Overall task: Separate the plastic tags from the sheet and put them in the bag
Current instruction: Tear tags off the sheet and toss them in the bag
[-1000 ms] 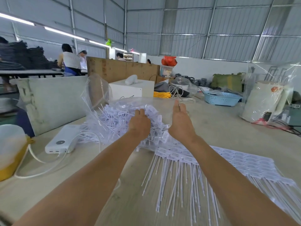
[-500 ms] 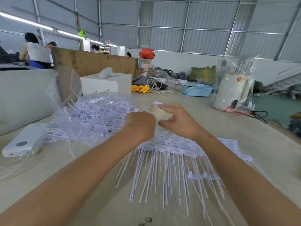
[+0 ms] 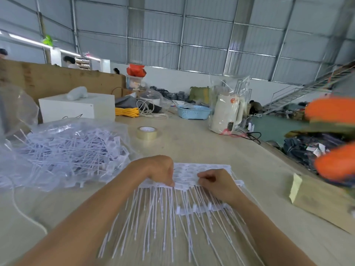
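white plastic sheet of tags (image 3: 203,176) lies flat on the beige table (image 3: 201,146), its thin tails fanned toward the viewer. left hand (image 3: 159,170) is curled on the sheet's left part, fingertips pinching the tag heads at the near edge. right hand (image 3: 216,181) is curled on the right part, fingers gripping the heads there. a loose strip (image 3: 199,209) lies across the tails, just beside the right wrist. clear bag (image 3: 63,148), holding a heap of separated tags, sits left of the sheet, near the left forearm. roll of tape (image 3: 147,133) stands beyond the hands. blue basket (image 3: 194,111) and bagged white kettle (image 3: 228,114) stand farther back.
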